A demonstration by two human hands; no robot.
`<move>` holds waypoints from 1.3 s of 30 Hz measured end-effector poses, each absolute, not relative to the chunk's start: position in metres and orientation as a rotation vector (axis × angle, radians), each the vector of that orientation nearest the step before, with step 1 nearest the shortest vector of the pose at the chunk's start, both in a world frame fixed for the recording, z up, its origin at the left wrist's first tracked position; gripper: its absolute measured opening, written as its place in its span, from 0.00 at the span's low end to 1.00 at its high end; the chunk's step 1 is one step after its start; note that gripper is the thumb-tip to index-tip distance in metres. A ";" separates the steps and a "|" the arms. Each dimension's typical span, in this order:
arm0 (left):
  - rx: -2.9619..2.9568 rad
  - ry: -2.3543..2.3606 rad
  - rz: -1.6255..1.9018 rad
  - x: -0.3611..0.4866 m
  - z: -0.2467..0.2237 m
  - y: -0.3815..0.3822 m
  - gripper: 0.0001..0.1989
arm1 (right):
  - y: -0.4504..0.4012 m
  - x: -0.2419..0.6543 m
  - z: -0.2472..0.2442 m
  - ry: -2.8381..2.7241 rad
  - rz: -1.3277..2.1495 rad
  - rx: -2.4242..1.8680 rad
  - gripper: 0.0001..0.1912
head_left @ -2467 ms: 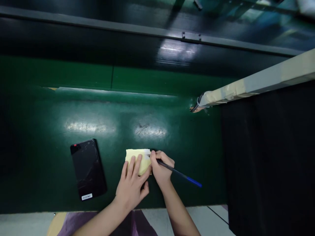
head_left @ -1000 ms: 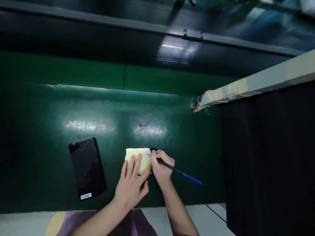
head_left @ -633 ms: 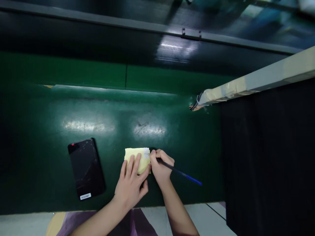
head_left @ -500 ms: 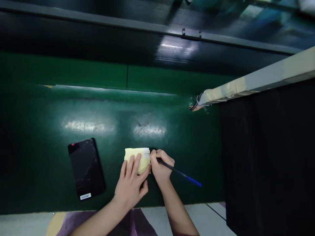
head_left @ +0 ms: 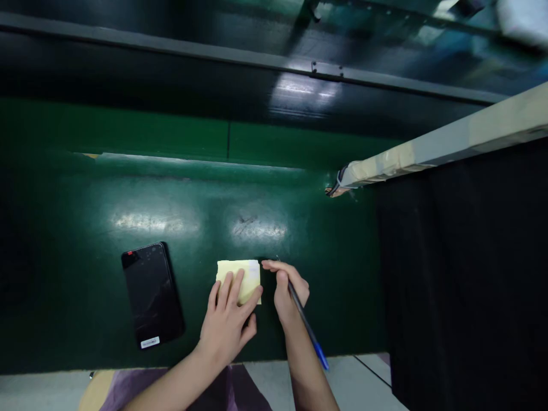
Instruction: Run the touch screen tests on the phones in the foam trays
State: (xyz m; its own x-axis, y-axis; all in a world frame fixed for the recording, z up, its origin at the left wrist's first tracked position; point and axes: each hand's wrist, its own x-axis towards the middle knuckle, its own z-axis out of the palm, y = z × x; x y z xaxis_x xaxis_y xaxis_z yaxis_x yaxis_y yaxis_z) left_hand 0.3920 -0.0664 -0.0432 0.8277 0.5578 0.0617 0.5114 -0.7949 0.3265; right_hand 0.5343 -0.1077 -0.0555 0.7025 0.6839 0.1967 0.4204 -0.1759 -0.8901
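A pale yellow sticky-note pad (head_left: 231, 266) lies on the green table (head_left: 205, 228). My left hand (head_left: 231, 319) rests flat on it, fingers spread over its lower part. Just right of the pad is my right hand (head_left: 293, 291), closed around a pen (head_left: 306, 322) with a dark barrel and a blue end slanting down toward the wrist. Its index finger points out toward the pad's upper right corner, a small gap away. To the left of both hands, a black smartphone (head_left: 153, 297) lies screen up, with a red mark at its top and a white label at its bottom.
A pale taped beam (head_left: 428, 154) slants in from the right, with dark cables at its near end. Beneath it hangs a black panel (head_left: 436, 274). Behind the table runs a dark ledge with a grey metal rail (head_left: 192, 48).
My right hand has drawn slightly right, away from the pad. Its index finger has straightened, and the pen's blue end has swung down and left. My left hand stays on the pad.
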 end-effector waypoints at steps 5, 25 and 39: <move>2.651 0.875 0.199 0.387 -0.037 -0.059 0.20 | -0.127 0.526 -0.054 -1.235 0.275 -1.964 0.08; 2.326 0.891 0.145 0.390 -0.028 -0.023 0.01 | -0.124 0.494 -0.044 -1.325 0.121 -2.031 0.06; 2.312 0.905 0.514 0.370 -0.001 -0.028 0.09 | -0.111 0.481 -0.002 -1.334 0.242 -2.054 0.06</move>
